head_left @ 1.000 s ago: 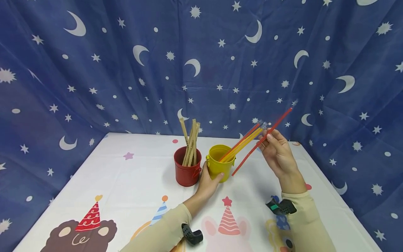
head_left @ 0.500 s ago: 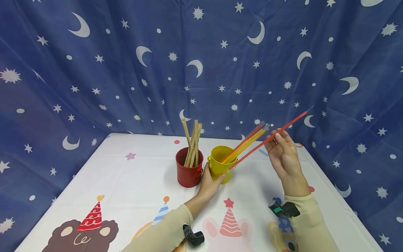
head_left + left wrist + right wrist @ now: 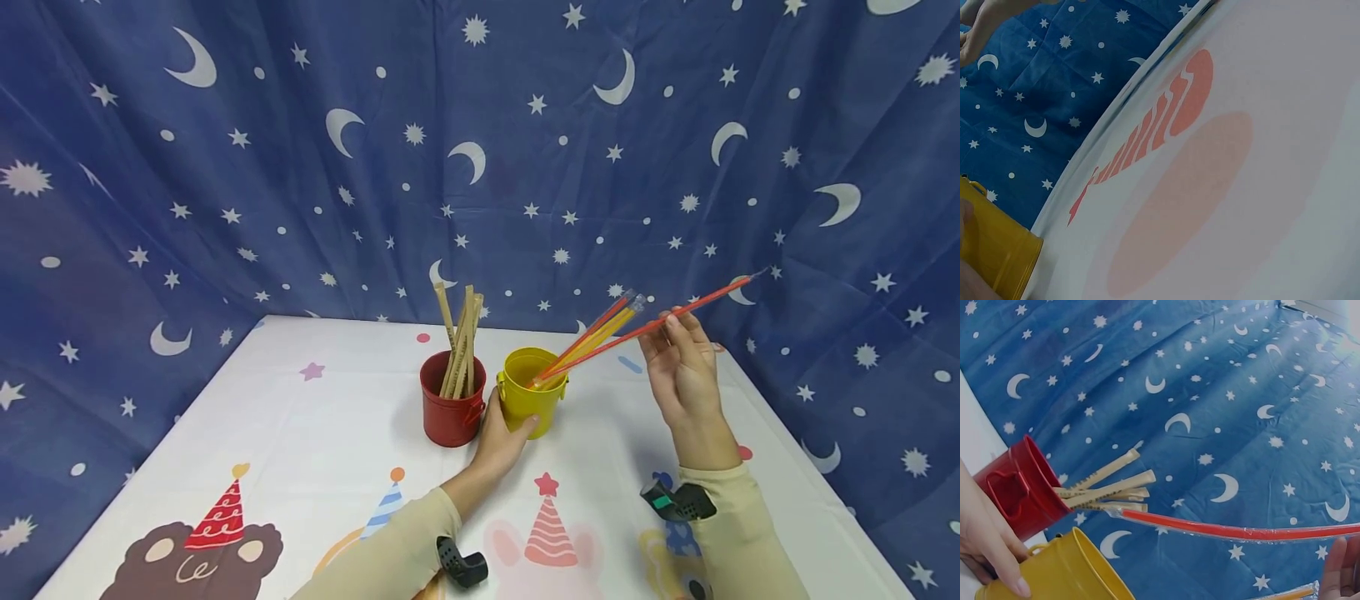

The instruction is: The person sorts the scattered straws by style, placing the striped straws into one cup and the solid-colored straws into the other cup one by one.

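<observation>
My right hand (image 3: 692,371) pinches a red straw (image 3: 720,292) in a clear wrapper. The straw slants down to the left, and its lower end overlaps the mouth of a yellow pail (image 3: 517,407) in the head view. In the right wrist view, that wrapped end (image 3: 1117,512) shows beyond the pail's rim. My left hand (image 3: 498,442) grips the pail by its side, thumb across the front. Wrapped yellow straws (image 3: 600,334) and a red one lean out of the pail to the right. The left wrist view catches only part of the pail (image 3: 1000,247).
Just left of the yellow pail stands a red pail (image 3: 450,422) holding several paper-wrapped sticks (image 3: 463,346). Both pails are on a white tablecloth (image 3: 337,425) printed with cartoon animals. A blue curtain (image 3: 300,208) with moons and stars hangs behind the table.
The red straw has tilted flatter; its lower end has moved from beside the yellow pail up and left over its mouth. My right hand has shifted slightly right. The left hand keeps its grip.
</observation>
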A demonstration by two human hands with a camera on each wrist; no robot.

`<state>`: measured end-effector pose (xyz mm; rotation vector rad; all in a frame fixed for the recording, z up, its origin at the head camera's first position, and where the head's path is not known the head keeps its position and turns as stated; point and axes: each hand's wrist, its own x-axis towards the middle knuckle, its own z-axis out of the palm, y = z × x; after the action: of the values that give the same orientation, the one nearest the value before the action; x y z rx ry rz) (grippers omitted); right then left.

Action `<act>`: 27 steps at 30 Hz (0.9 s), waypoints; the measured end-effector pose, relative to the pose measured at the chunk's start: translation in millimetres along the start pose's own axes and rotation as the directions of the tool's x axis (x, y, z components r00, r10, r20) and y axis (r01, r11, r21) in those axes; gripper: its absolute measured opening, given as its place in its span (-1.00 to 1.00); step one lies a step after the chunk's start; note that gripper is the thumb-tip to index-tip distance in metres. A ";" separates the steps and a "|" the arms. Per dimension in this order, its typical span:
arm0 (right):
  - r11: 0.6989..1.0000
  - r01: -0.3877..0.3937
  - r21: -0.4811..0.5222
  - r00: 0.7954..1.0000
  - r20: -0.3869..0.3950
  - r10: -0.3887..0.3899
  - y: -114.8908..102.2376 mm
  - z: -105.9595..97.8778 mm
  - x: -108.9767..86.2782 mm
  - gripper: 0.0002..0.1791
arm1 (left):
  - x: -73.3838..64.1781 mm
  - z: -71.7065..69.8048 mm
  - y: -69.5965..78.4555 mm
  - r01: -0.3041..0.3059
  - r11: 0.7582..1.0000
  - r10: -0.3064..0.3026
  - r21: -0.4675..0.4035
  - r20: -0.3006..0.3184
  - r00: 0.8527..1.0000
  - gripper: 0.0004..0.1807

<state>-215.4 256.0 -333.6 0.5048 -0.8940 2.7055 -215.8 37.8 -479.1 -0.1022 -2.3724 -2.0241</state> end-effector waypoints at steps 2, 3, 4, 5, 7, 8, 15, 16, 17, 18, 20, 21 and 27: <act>1.000 0.011 0.015 1.000 -0.001 -0.011 -0.6 -0.1 0.8 -0.75 | 0.7 -0.2 0.9 -0.003 1.000 0.003 0.008 0.002 1.000 -0.07; 1.000 0.017 0.019 1.000 0.000 -0.017 -0.7 0.0 1.2 -0.76 | 1.0 -0.3 1.4 -0.003 1.000 0.003 0.011 0.003 1.000 -0.07; 1.000 0.022 0.021 1.000 0.000 -0.022 -0.7 0.2 1.7 -0.76 | 1.5 -0.6 1.7 0.001 1.000 -0.001 0.012 0.004 1.000 -0.07; 0.999 0.029 0.017 1.000 -0.003 -0.029 -0.6 0.3 2.3 -0.77 | 1.8 -0.8 1.8 -0.002 1.000 0.002 0.014 0.003 1.000 -0.07; 0.999 0.041 0.011 0.999 -0.014 -0.041 -0.1 0.9 2.8 -0.77 | 2.0 -1.5 1.2 -0.003 1.000 0.003 0.011 0.001 1.000 -0.07; 0.999 0.044 0.007 0.999 -0.020 -0.044 0.3 1.2 2.9 -0.77 | 1.9 -1.9 1.0 -0.001 1.000 0.001 0.010 0.000 1.000 -0.08; 0.997 0.072 -0.034 0.995 -0.063 -0.074 1.3 2.3 3.6 -0.79 | 0.8 -2.6 -0.6 0.016 1.000 -0.016 0.004 0.007 1.000 -0.08; 0.996 0.076 -0.041 0.994 -0.073 -0.079 1.3 2.5 4.0 -0.80 | 1.0 -2.3 -0.5 0.016 1.000 -0.016 0.004 0.009 1.000 -0.08; 0.996 0.078 -0.047 0.993 -0.081 -0.081 1.3 2.3 4.3 -0.81 | 1.3 -1.9 -0.4 0.020 1.000 -0.020 0.005 0.009 1.000 -0.08; 0.995 0.079 -0.057 0.992 -0.090 -0.084 1.5 2.1 4.6 -0.82 | 1.4 -1.4 -0.2 0.019 1.000 -0.019 0.005 0.008 1.000 -0.08; 0.994 0.081 -0.069 0.991 -0.104 -0.088 2.2 1.3 5.4 -0.83 | 1.7 -0.7 0.2 0.010 1.000 -0.010 0.002 0.004 1.000 -0.08; 0.993 0.081 -0.082 0.990 -0.111 -0.090 2.9 0.7 5.9 -0.83 | 1.9 -0.4 0.3 0.003 1.000 -0.003 0.001 0.001 1.000 -0.08; 0.981 0.074 -0.180 0.983 -0.155 -0.102 8.5 -3.0 6.6 -0.86 | 2.0 0.2 -0.1 -0.035 0.999 0.035 -0.009 -0.007 0.999 -0.08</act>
<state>-224.9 251.9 -337.7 0.2744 -1.0238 2.5167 -217.8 38.0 -479.1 -0.1361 -2.3408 -2.0162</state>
